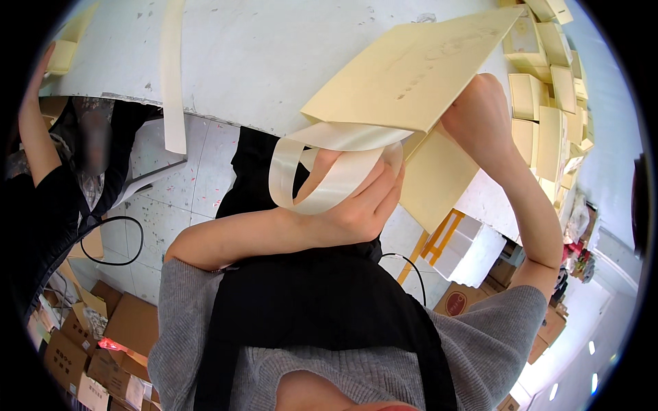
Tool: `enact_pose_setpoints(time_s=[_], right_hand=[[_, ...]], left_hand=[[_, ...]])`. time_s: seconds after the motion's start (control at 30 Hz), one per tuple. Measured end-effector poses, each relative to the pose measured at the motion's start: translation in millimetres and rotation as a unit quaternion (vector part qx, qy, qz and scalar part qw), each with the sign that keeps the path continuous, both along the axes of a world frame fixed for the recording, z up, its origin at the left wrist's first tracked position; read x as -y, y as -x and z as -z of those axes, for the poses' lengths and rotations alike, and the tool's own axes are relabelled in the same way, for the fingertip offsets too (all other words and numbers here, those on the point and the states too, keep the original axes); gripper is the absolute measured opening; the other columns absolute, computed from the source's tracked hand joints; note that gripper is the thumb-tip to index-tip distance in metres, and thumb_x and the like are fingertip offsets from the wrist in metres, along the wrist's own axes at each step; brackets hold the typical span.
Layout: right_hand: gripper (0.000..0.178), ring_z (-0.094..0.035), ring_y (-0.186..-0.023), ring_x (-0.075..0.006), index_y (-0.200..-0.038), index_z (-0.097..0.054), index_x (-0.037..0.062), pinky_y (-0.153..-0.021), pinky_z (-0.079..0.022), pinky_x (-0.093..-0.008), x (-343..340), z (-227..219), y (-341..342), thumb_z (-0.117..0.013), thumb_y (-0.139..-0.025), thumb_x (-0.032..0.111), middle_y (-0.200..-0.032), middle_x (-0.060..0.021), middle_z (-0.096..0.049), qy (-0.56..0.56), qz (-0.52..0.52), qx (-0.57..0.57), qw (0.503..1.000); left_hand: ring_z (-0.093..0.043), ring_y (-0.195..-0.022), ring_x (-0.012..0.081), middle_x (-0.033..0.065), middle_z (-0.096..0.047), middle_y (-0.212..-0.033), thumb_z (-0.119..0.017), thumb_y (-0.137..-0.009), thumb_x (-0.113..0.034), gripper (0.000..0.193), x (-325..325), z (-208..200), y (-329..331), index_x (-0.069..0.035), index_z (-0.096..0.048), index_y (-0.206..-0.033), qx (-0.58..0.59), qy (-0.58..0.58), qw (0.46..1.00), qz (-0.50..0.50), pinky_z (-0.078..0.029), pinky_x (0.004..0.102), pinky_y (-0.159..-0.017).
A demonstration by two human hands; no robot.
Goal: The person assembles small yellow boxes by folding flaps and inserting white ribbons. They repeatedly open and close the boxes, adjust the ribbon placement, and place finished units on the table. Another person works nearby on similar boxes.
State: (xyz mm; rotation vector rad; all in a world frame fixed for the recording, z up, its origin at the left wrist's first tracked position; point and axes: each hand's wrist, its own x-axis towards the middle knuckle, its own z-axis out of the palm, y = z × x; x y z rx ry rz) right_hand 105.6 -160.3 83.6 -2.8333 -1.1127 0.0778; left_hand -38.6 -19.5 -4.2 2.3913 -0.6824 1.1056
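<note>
A loop of shiny cream ribbon [334, 194] is wound about my left hand [363, 209], whose fingers are curled closed on it. The ribbon runs up to the lower edge of a pale yellow cardboard box [411, 72], which lies tilted over the table's near edge. Its other panel [439, 179] hangs below, so the box looks opened out. Between the two panels, at the right side, my right hand [480, 113] is curled closed. Its fingertips are hidden behind the upper panel, and what they hold cannot be made out.
Pale yellow boxes [538, 140] are stacked along the right. Another ribbon strip [173, 82] hangs over the white table's [240, 61] edge. At left, a co-worker's arm [38, 130] reaches toward a yellow box [63, 56]. Brown cartons [127, 325] stand on the floor at lower left.
</note>
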Motion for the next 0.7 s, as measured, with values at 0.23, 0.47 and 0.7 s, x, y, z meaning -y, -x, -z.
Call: enact_pose_setpoints(time_s=[0.23, 0.47, 0.7], right_hand=[[0.011, -0.061, -0.061, -0.0309, -0.079, -0.063, 0.0058, -0.057, -0.049, -0.0407, 1.5, 4.4, -3.6, -0.055, -0.074, -0.001, -0.065, -0.0113, -0.064, 0.022, 0.003, 0.003, 1.0], [0.009, -0.061, -0.063, -0.0314, -0.082, -0.062, 0.0062, -0.058, -0.049, -0.0411, 3.8, 0.6, -4.2, -0.058, -0.075, 0.001, -0.065, -0.011, -0.063, 0.057, -0.003, 0.02, 0.998], [0.005, -0.061, -0.064, -0.0328, -0.074, -0.063, 0.005, -0.058, -0.049, -0.0422, 6.4, 3.4, -3.0, -0.059, -0.074, 0.003, -0.065, -0.0127, -0.063, 0.029, -0.049, 0.068, 0.996]], left_hand=[[-0.058, -0.07, 0.0172, 0.003, -0.054, -0.07, -0.06, -0.048, -0.012, 0.042, 1.0, -2.5, 1.4, 0.001, -0.071, -0.086, -0.004, 0.018, 1.0, -0.008, -0.038, 0.0344, -0.058], [-0.058, -0.072, 0.0174, 0.0023, -0.054, -0.07, -0.06, -0.048, -0.013, 0.041, 2.7, -0.1, 1.3, 0.0, -0.07, -0.085, 0.01, 0.005, 1.0, -0.025, -0.035, 0.0348, -0.058], [-0.058, -0.071, 0.017, 0.0024, -0.053, -0.069, -0.064, -0.052, -0.012, 0.035, -0.5, 0.1, 2.5, -0.002, -0.071, -0.086, 0.01, -0.014, 1.0, -0.018, -0.038, 0.0374, -0.061]])
